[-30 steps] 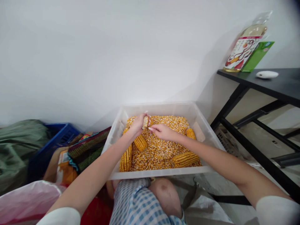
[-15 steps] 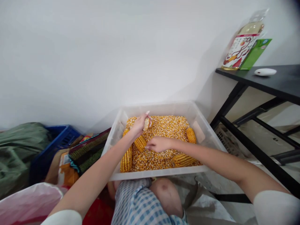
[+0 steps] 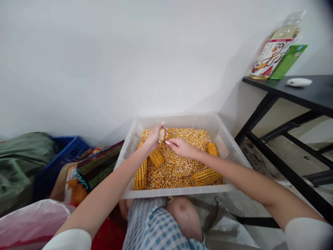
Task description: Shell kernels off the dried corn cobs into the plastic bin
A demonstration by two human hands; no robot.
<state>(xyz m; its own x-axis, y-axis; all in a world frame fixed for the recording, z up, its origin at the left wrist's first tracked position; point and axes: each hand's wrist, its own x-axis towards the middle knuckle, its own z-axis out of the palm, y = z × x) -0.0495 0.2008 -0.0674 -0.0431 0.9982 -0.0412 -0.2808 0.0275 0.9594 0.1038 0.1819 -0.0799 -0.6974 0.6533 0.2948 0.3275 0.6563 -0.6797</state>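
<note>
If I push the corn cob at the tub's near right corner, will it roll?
The corn cob looks rounded, so it may roll. The loose kernels around it would probably slow it down.

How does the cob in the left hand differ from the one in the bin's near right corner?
The held cob is gripped in the left hand; the corner cob lies on loose kernels. The held cob shows a pale patch, while the corner cob's visible side is covered in yellow kernels. Both are corn.

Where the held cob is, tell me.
Mid-frame in the head view, the cob is in the left hand, over loose kernels, by the right hand.
</note>
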